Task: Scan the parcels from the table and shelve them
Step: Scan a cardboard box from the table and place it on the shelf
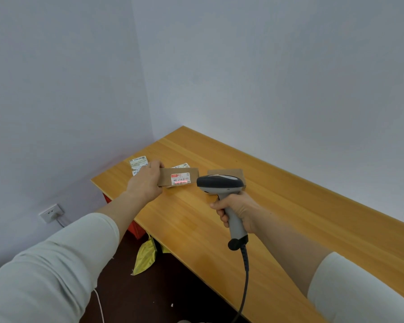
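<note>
Near the far left corner of the light wooden desk point(289, 217), the left hand point(147, 180) grips the left end of a flat brown cardboard parcel point(165, 177), its long axis running rightward, its white label point(180, 179) facing the grey handheld scanner point(219, 184) clasped in the right hand point(238, 213).

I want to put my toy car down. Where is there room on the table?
The table is bare along the wall on the right, past the brown box, and near you, beneath the scanner. It is crowded at the left end, where labelled parcels lie by the left hand holding a cardboard parcel.
</note>
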Available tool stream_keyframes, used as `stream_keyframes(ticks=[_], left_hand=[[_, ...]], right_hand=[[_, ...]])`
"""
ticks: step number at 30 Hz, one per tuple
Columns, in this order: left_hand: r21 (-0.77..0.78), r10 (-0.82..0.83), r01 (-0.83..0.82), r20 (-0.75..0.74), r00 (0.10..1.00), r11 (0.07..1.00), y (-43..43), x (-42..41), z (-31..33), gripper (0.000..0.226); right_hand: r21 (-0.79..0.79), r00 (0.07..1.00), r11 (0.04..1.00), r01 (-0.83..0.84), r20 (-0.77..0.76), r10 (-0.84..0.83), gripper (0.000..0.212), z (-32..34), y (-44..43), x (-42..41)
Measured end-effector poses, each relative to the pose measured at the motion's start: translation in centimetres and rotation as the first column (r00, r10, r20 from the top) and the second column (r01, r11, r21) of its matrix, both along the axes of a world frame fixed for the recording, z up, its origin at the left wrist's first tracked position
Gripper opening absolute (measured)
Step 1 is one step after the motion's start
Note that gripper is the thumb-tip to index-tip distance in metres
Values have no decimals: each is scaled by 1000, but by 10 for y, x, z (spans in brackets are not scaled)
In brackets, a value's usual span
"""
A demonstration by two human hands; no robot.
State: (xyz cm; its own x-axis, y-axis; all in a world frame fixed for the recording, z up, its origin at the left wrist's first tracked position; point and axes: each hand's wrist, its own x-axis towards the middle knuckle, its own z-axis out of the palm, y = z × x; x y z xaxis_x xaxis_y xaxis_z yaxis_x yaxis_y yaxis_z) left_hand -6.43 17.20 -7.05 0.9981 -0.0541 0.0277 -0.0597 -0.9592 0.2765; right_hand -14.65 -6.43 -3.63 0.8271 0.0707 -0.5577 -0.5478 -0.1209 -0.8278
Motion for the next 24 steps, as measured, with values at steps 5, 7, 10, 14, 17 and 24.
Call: stream_keyframes(ticks=[5, 7, 10, 14, 17, 24], left_hand=[[-5, 15, -15, 11, 1000, 1000, 3, 1, -1, 49], [-3, 19, -19, 19, 1000, 1000, 4, 1, -2, 49], [6, 19, -19, 23, 1000, 1000, 6, 0, -2, 49], [16, 36, -36, 18, 999, 999, 6, -3, -1, 49], [20, 46, -46, 14, 999, 999, 7, -11, 0, 50], [-514, 228, -353, -291, 929, 782, 29, -45, -7, 59]], right_hand=[[-4, 1000, 1000, -9, -17, 9, 21, -1, 0, 0], [-4, 1000, 1000, -9, -18, 9, 21, -2, 0, 0], [6, 1000, 1000, -10, -10, 10, 22, -3, 1, 1], [5, 1000, 1000, -24, -11, 24, 20, -3, 3, 2], [6, 999, 999, -34, -6, 34, 18, -6, 4, 1], [155, 999, 987, 34, 23, -38, 21, -18, 12, 5]])
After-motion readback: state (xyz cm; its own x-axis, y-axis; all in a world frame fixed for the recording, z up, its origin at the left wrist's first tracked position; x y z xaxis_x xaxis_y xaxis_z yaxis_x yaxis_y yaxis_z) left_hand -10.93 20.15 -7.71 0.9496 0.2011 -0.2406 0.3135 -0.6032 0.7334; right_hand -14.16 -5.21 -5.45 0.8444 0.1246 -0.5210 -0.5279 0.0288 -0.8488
